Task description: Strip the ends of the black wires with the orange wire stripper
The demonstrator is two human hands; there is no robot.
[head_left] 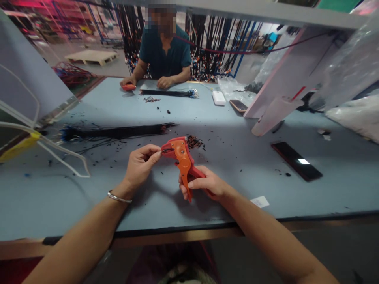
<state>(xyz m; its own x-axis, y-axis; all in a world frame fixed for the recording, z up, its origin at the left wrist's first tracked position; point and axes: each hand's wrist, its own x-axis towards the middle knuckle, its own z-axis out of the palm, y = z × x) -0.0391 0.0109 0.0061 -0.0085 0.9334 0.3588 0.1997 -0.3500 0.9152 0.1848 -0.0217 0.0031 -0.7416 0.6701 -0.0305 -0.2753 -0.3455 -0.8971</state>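
My right hand (204, 183) grips the handles of an orange and red wire stripper (182, 159), held above the table with its jaws toward the left. My left hand (145, 163) pinches at the mouth of those jaws, thumb against forefinger. A thin dark wire (167, 150) shows between the fingertips and the jaws; most of it is hidden. Behind my left hand lies a long bundle of black wires (118, 131) with blue ends at the left. Just beyond the stripper is a small heap of dark and coppery scraps (194, 142).
Across the table (237, 189) a co-worker (164, 51) holds a red tool (128, 86) beside another wire bundle (170, 93). A dark phone (296, 161) lies at right, near a slanted post (275, 116). White cables (65, 154) hang at left. A white label (260, 202) lies near the front edge.
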